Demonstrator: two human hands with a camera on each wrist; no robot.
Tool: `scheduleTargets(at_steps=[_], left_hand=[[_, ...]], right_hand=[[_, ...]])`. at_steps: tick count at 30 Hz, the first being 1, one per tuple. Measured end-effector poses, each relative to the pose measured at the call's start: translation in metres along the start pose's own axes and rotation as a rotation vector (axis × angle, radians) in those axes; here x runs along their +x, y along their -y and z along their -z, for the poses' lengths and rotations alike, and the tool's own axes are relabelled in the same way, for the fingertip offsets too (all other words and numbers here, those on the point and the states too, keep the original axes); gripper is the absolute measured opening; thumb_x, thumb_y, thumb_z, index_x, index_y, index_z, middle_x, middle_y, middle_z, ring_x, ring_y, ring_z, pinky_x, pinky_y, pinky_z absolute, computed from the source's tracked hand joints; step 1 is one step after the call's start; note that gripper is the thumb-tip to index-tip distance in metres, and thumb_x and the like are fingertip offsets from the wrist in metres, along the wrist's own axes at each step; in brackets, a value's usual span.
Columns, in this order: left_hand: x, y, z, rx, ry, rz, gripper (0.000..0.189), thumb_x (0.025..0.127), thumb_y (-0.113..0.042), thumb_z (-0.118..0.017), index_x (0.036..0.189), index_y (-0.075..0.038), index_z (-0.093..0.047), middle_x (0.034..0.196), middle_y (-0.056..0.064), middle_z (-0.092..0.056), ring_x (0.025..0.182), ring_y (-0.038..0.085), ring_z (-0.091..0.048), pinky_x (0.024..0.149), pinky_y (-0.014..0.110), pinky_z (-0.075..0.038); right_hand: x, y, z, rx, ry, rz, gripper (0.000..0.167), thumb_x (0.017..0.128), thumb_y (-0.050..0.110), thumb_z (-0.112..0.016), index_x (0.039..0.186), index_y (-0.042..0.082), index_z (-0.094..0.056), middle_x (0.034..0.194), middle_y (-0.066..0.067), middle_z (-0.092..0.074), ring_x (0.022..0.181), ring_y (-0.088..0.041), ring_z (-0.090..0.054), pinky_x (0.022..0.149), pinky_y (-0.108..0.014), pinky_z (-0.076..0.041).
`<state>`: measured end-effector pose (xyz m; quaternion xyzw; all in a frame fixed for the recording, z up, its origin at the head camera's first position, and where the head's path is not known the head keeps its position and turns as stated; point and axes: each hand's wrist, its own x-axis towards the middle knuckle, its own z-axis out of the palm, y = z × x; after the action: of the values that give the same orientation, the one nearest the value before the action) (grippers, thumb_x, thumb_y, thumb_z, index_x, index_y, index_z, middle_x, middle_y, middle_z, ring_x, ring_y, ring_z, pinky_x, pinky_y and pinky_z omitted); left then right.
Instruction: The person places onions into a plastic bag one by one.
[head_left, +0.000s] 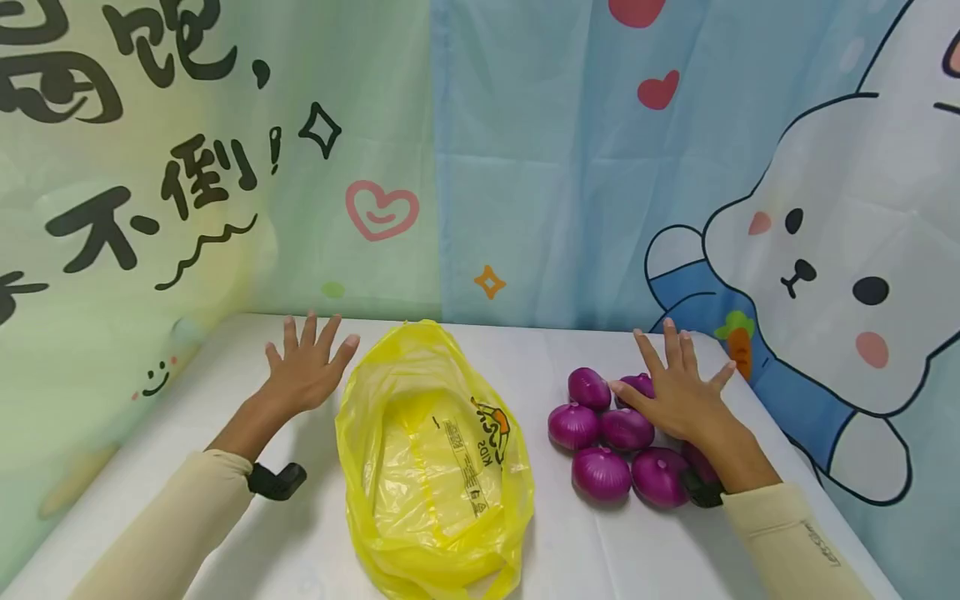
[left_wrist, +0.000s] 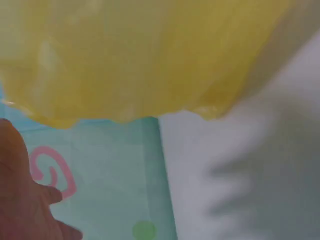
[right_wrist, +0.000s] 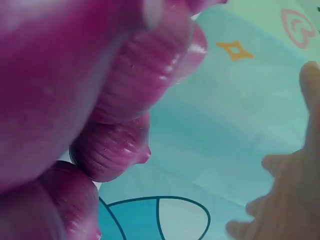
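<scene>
A yellow plastic bag (head_left: 435,533) lies spread on the table between the hands, its mouth wide and its inside showing. To its left my left hand (head_left: 306,372) has its fingers straight and spread, holding nothing. Several purple onions (head_left: 601,474) sit grouped to the right of the bag. My right hand (head_left: 678,403), fingers spread, is over the right side of that group and hides part of it; whether it touches an onion I cannot tell. The left wrist view shows the bag (left_wrist: 125,60) close up; the right wrist view shows onions (right_wrist: 145,70) beside the hand (right_wrist: 285,195).
A white-covered table (head_left: 315,517) carries everything. Behind it hangs a printed curtain (head_left: 525,192) with hearts, lettering and a white cartoon animal, and it also runs along both sides. Each wrist wears a small black device (head_left: 277,482).
</scene>
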<state>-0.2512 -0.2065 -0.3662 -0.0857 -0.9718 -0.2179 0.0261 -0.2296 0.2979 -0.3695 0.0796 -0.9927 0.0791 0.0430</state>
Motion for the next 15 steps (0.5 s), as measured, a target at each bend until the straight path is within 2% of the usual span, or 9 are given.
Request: scheduleTargets(at_steps=[2, 4, 7, 9, 15], left_hand=[[-0.004, -0.002, 0.000, -0.111, -0.019, -0.031, 0.079, 0.101, -0.061, -0.017, 0.155, -0.003, -0.015, 0.157, 0.030, -0.006, 0.140, 0.050, 0.013, 0.101, 0.074, 0.006], [-0.009, -0.004, 0.000, -0.221, -0.024, -0.049, 0.075, 0.102, -0.057, -0.021, 0.155, -0.004, -0.018, 0.157, 0.027, -0.013, 0.142, 0.048, 0.003, 0.105, 0.070, -0.001], [-0.017, -0.007, -0.002, -0.369, -0.007, -0.051, 0.072, 0.102, -0.057, -0.024, 0.156, -0.009, -0.018, 0.157, 0.021, -0.018, 0.143, 0.044, -0.010, 0.109, 0.065, -0.012], [-0.023, -0.008, -0.004, -0.424, 0.000, -0.042, 0.072, 0.102, -0.058, -0.025, 0.156, -0.012, -0.018, 0.158, 0.018, -0.020, 0.142, 0.042, -0.018, 0.108, 0.063, -0.018], [-0.035, -0.012, -0.015, -0.522, 0.012, -0.045, 0.071, 0.103, -0.054, -0.032, 0.155, -0.008, -0.018, 0.158, 0.018, -0.021, 0.142, 0.041, -0.020, 0.108, 0.062, -0.023]], right_hand=[[-0.006, 0.002, 0.002, 0.080, -0.031, 0.035, 0.092, 0.090, 0.065, -0.049, 0.157, 0.013, -0.012, 0.158, -0.024, 0.012, 0.141, -0.048, 0.009, 0.091, -0.078, 0.015], [-0.014, 0.003, 0.004, 0.177, -0.054, 0.074, 0.087, 0.092, 0.056, -0.056, 0.156, 0.012, -0.019, 0.159, -0.023, 0.006, 0.142, -0.049, 0.001, 0.096, -0.078, 0.001], [-0.026, 0.007, 0.002, 0.308, -0.097, 0.132, 0.079, 0.091, 0.045, -0.065, 0.153, 0.011, -0.030, 0.159, -0.021, -0.007, 0.140, -0.049, -0.014, 0.094, -0.078, -0.021], [-0.034, 0.010, -0.001, 0.384, -0.120, 0.158, 0.073, 0.090, 0.039, -0.069, 0.150, 0.012, -0.037, 0.158, -0.019, -0.015, 0.138, -0.048, -0.023, 0.088, -0.075, -0.033], [-0.057, 0.019, -0.010, 0.550, -0.146, 0.203, 0.063, 0.088, 0.023, -0.075, 0.143, 0.009, -0.047, 0.150, -0.017, -0.034, 0.129, -0.043, -0.042, 0.086, -0.054, -0.046]])
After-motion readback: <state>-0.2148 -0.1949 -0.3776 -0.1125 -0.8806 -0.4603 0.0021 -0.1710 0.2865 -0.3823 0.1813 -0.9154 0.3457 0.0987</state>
